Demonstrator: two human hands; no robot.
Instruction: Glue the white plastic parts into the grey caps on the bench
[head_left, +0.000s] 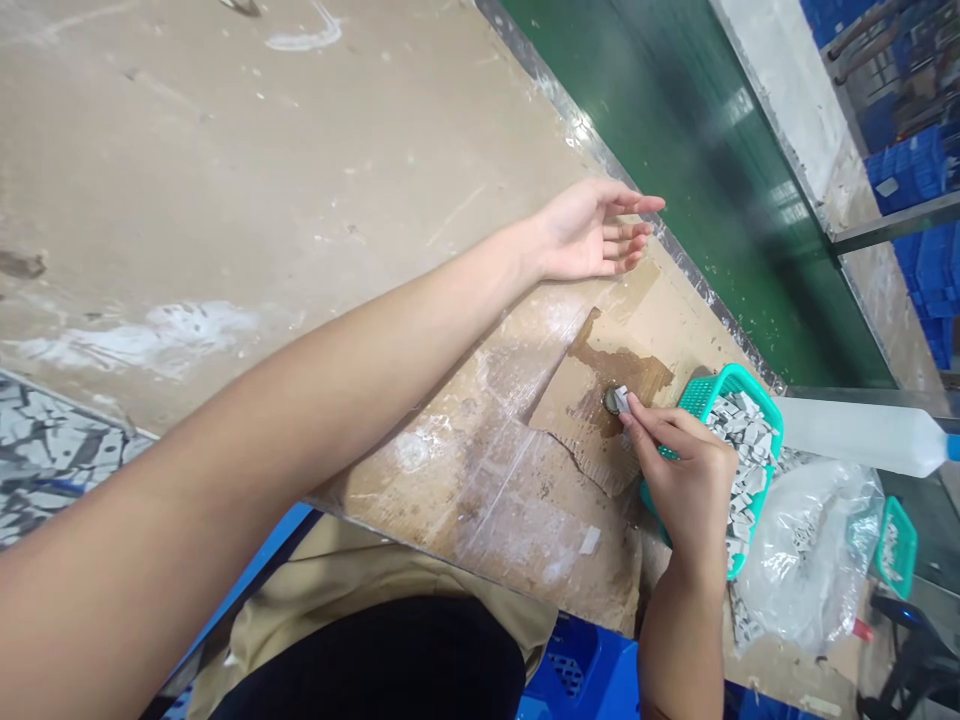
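I see the right hand (686,470) pinching a grey piece (623,398) at a round cap (610,402), the basket (739,373) beside it probably for easy reach; the left hand (589,232) lies loosely open, empty.

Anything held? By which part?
Right hand: a small pale piece, pinched at what looks like its end nearest the hand. Left hand: open, nothing held.
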